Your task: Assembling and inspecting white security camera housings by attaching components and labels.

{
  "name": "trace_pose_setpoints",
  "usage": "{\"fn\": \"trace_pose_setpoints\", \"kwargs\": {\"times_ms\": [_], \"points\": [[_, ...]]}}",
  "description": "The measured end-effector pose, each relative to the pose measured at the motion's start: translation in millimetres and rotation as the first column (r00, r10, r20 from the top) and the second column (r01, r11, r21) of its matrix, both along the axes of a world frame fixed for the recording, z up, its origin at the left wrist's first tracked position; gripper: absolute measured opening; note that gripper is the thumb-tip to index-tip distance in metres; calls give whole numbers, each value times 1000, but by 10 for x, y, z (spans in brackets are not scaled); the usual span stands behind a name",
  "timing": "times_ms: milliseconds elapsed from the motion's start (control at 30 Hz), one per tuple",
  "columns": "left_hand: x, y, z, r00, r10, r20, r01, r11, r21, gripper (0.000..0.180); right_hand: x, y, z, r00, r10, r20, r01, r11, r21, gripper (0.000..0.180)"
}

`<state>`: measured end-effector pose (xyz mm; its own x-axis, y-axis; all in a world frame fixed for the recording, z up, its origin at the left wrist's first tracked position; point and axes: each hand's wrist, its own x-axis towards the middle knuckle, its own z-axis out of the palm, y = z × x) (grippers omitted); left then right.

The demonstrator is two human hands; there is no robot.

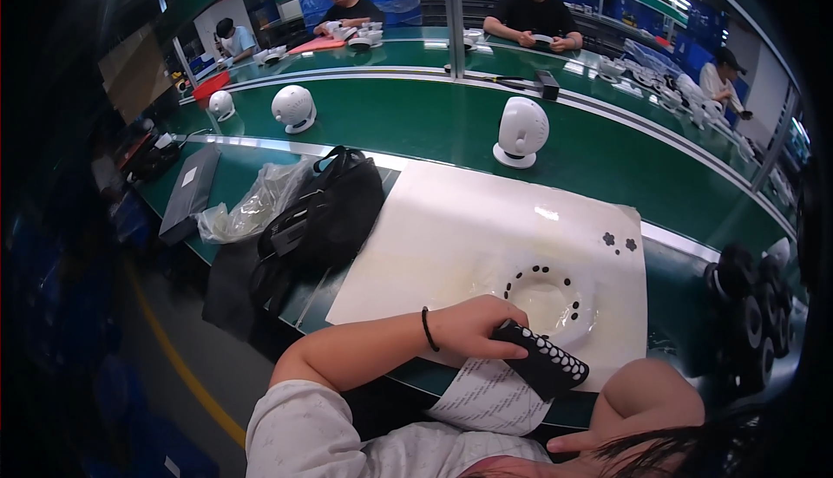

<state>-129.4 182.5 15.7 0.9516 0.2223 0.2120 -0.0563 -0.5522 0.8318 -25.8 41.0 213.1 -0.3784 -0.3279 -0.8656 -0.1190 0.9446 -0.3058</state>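
My left hand (pixel 480 325) is closed on the near edge of a bent black sheet of adhesive pads (pixel 547 362), which has rows of white round spots. Printed white backing paper (pixel 490 398) hangs below it. Just beyond lies a white ring-shaped part (pixel 580 326) on a pale board, with several small black round pads (pixel 567 281) spaced around it. Close to my body, at the lower right, is my right hand (pixel 571 442). One finger of it shows, stretched leftward; hair and the bent arm hide the others.
The pale board (pixel 451 209) covers the bench in front of me. Left of it lie a black bag (pixel 325 209), a clear plastic bag (pixel 260 205) and a grey box (pixel 193 187). White round-headed devices (pixel 523 128) stand on the green belt. Black round parts (pixel 751 304) are piled right. Co-workers sit opposite.
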Motion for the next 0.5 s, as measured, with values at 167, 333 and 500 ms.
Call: {"fn": "trace_pose_setpoints", "kwargs": {"times_ms": [167, 333, 500], "points": [[0, -78, 115, 1000, -21, 14, 21, 1000, 10, 22, 491, -360, -406, 632, -520, -575, 387, 854, -347, 39], [38, 4, 21, 1000, -10, 5, 10, 1000, 1, 21, 833, -288, -713, -166, -750, -640, 228, 602, -765, 36], [18, -6, 10, 999, -20, 25, 20, 1000, 14, 21, 790, -301, -725, -169, -769, -616, 180, 591, -787, 33]]}}
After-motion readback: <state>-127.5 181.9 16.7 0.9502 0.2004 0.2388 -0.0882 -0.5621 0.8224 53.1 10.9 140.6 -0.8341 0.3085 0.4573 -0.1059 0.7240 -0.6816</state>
